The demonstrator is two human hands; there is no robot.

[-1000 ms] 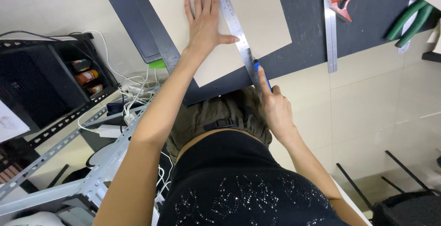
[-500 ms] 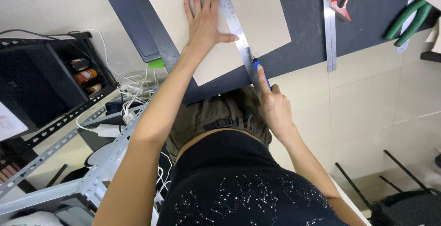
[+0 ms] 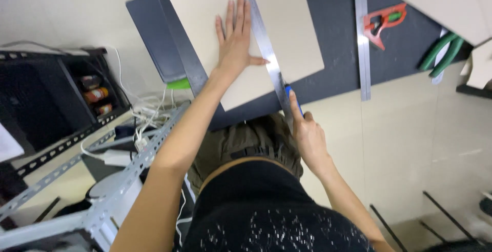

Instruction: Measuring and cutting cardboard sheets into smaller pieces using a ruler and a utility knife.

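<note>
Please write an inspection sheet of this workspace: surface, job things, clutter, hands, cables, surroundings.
Surface: dark mat on the floor.
Job's things: beige board on the mat; steel ruler across the board.
Clutter: second ruler, red square, green pliers, another board.
Grippers: left hand flat on the board beside the ruler; right hand holds a blue knife at the ruler's near end.
Cables: white cables by the metal rack.
Surroundings: black case with cans, tiled floor.

To my left, three small labelled jars (image 3: 95,95), red, orange and dark, sit stacked inside the black shelf compartment (image 3: 46,103).
</note>
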